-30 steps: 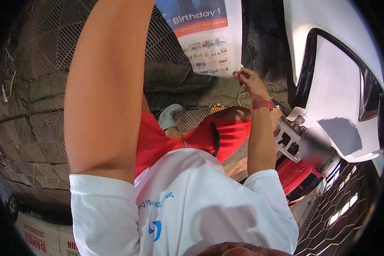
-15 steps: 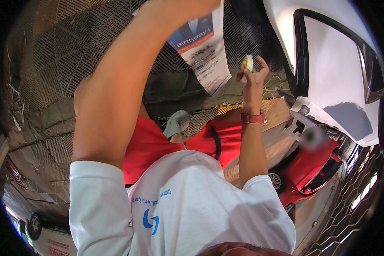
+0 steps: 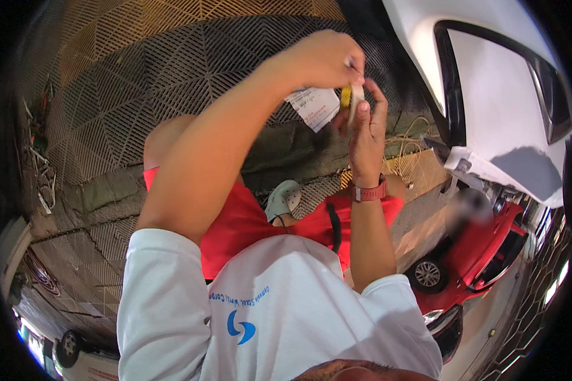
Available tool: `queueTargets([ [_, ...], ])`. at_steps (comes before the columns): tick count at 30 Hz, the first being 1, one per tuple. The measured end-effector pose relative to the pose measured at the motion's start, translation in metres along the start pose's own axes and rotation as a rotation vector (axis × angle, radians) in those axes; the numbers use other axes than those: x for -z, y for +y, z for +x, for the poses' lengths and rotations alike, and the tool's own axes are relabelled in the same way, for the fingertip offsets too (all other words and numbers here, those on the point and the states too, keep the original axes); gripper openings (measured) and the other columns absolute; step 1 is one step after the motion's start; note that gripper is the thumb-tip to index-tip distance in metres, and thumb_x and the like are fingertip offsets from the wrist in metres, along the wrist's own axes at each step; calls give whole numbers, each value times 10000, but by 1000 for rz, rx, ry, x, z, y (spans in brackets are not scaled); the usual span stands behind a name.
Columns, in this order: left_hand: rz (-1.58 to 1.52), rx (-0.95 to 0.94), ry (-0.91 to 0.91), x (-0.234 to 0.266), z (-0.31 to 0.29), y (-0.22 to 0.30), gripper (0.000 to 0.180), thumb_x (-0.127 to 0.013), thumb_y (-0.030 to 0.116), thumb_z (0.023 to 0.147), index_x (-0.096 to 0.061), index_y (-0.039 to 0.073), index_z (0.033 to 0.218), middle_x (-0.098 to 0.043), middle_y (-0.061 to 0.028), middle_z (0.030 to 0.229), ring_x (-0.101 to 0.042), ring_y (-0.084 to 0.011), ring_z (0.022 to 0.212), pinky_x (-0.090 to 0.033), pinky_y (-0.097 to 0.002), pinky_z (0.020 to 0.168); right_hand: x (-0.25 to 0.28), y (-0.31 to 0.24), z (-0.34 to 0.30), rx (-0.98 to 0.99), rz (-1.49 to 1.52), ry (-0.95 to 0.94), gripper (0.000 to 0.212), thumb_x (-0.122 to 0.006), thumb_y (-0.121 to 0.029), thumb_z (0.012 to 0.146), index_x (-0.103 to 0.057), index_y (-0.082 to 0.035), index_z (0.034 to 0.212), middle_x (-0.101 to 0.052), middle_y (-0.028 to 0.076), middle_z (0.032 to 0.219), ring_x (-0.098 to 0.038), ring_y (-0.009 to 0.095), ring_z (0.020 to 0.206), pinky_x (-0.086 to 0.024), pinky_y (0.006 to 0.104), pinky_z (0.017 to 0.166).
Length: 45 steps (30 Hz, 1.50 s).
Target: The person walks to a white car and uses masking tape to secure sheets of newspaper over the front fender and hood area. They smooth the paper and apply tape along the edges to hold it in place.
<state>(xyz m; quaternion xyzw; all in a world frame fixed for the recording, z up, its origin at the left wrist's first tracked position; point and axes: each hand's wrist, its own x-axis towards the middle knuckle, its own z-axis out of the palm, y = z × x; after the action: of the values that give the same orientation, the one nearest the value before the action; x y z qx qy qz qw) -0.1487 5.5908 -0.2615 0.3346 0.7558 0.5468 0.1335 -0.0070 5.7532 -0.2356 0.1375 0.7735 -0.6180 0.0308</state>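
Note:
My right hand, below a red wristband, grips a roll of masking tape with yellow on its inner side. The roll stands on edge between thumb and fingers. Curled closed, my left hand has its fingertips against the upper edge of the roll. A printed paper sheet emerges beneath that hand and wrist. Only its lower corner shows; the hand covers the rest, including where it is gripped. A small whitish bit appears between the left fingers, too small to identify.
A white car body part with black trim and a grey patch rises close on the right. Slatted floor mats spread ahead. Beige cord lies near my right wrist. A red car stands farther off at right.
My left hand has come down and right to the tape, bringing the paper sheet closer in beneath it. My right hand has shifted slightly left and turned with the roll.

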Motion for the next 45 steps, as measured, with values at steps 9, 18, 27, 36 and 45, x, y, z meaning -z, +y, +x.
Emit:
queueTargets([
  [9, 295, 20, 251, 11, 1, 3, 154, -779, 138, 893, -827, 102, 1035, -792, -153, 939, -776, -313, 908, -601, -468, 806, 32, 34, 4, -93, -194, 123, 156, -581, -236, 1150, -568, -84, 1117, -642, 11, 702, -554, 66, 566, -401, 235, 503],
  [18, 108, 189, -21, 66, -17, 68, 261, -782, 202, 862, -805, 7, 1035, -781, -206, 870, -767, -333, 780, -578, -421, 745, 1, -58, 15, 82, -167, 5, 305, -733, -267, 1053, -651, -9, 912, -697, 69, 705, -635, 97, 581, -470, 291, 535],
  [27, 96, 274, -96, 64, -15, 111, 229, -785, 156, 895, -798, -23, 1038, -751, -154, 755, -706, -189, 640, -538, -353, 649, 9, -91, 16, 216, -130, 54, 450, -776, -400, 1011, -668, -6, 824, -671, 67, 656, -661, 119, 578, -493, 299, 555],
  [36, 122, 257, -54, 68, -15, 155, 245, -743, 205, 997, -811, -14, 1081, -729, -117, 724, -696, -155, 576, -535, -330, 554, 20, -106, -8, 308, -143, 44, 362, -672, -340, 1083, -694, -9, 938, -682, 94, 680, -687, 166, 608, -509, 330, 589],
  [45, 222, 236, 136, 150, -7, 225, 373, -672, 331, 1099, -814, -13, 1123, -779, -38, 908, -661, -77, 799, -524, -264, 740, 70, 61, -52, 57, -19, -73, 602, -496, -232, 1155, -285, -168, 1714, -642, 49, 675, -632, 151, 566, -543, 353, 568],
])
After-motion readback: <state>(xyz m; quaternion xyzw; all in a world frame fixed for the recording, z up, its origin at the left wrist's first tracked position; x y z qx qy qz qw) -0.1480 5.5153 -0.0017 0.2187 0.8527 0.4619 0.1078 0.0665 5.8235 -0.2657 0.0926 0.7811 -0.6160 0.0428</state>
